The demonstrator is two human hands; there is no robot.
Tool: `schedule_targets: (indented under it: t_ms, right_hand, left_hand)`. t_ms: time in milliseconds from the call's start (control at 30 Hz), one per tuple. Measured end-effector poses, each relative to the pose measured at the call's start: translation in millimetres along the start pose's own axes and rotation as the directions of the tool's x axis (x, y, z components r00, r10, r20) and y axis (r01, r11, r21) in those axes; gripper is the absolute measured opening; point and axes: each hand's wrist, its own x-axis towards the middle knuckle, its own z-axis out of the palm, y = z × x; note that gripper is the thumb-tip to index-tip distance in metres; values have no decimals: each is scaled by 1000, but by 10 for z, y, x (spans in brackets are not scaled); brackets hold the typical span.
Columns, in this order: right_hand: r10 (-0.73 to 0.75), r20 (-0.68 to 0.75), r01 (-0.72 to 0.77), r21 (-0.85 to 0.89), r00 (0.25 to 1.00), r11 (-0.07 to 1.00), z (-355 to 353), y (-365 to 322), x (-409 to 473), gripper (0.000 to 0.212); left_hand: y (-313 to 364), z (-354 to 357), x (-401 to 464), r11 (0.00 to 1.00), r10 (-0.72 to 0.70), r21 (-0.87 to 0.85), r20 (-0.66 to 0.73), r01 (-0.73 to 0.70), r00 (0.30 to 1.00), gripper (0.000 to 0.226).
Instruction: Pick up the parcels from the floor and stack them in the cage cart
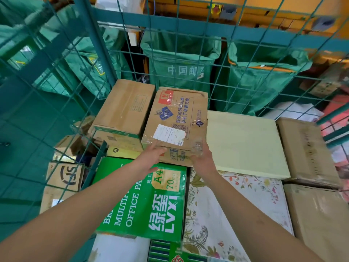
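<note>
Taped box [175,121] in cage cart [120,16], atop stack betw brown box [122,108] & yellow parcel [243,144], dead ahead, long axis fwd; left hand [151,157], right hand [202,157] open, flat on near edge, equally near.

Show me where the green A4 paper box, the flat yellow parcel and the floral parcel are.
green A4 paper box [143,201], head view, printed top face.
flat yellow parcel [243,144], head view, middle of its top.
floral parcel [236,205], head view, patterned top.
</note>
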Motion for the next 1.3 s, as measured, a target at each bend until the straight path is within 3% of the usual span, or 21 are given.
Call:
schedule_targets:
  t_ms: [133, 300, 433, 567, 667, 800, 1033, 1167, 1300]
  right_hand:
    - [45, 70, -51, 86, 997, 995, -184, -31, -419, 44]
    - [119, 83, -131, 164, 989, 978, -401, -198, -1046, 58]
    - [96, 86, -115, 255, 992, 960, -575, -389, -1531, 48]
    - [49, 90, -74, 304, 995, 950, -730, -473, -2064, 41]
    - [36, 101, -68, 332, 994, 941, -851, -502, -2500, 25]
    - [46, 43, -58, 340, 998, 939, -929, -398, -3080, 32]
    - [162, -134, -81, 473, 978, 877, -846, -69, -3891, 48]
    - [282, -262, -83, 579, 923, 811, -803, 219, -4408, 38]
    - [395, -357, -67, 666, 846, 743, -781, 620, -5022, 44]
  left_hand:
    - [-23, 66, -331, 998, 45, 39, 8, -46, 999, 60]
    - [89, 268, -1011, 979, 113, 162, 60, -121, 992, 73]
    - [119, 327, -1578, 960, 183, 195, 105, -200, 978, 70]
    - [73, 354, -2128, 952, 244, 151, 147, -265, 959, 44]
    - [-21, 303, -2419, 943, 270, 139, 216, -303, 938, 56]
    - [-147, 247, -2760, 922, 299, 137, 342, -362, 891, 48]
    - [-435, 412, -2938, 904, 264, 146, 547, -402, 794, 60]
    - [-731, 679, -3022, 900, 184, 192, 647, -391, 740, 56]
    - [-1047, 1029, -3225, 879, 70, 274, 735, -390, 674, 55]
